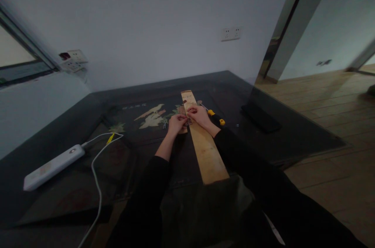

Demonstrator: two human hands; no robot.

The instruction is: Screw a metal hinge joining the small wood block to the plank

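Observation:
A long, pale wooden board point(208, 154) lies lengthwise on the dark table, its near end toward my body. My right hand point(199, 114) rests over the board with thumb and fingers pinched together; what they hold is too small to name. At the board's left edge, my left hand point(177, 123) is closed too, fingertips close to the right hand's. Just below the fingertips sits a small metal piece point(189, 122), perhaps a hinge, partly hidden. Under my left hand a shorter piece of wood point(184, 131) shows. Right of my right hand lies a yellow-and-black screwdriver point(216, 117).
The dark glossy table point(164, 158) has a bird-and-flower picture. A white power strip point(54, 167) with a white cable point(95, 177) lies on the left. Small metal parts point(164, 124) are left of my left hand. A black flat object point(260, 118) lies on the right.

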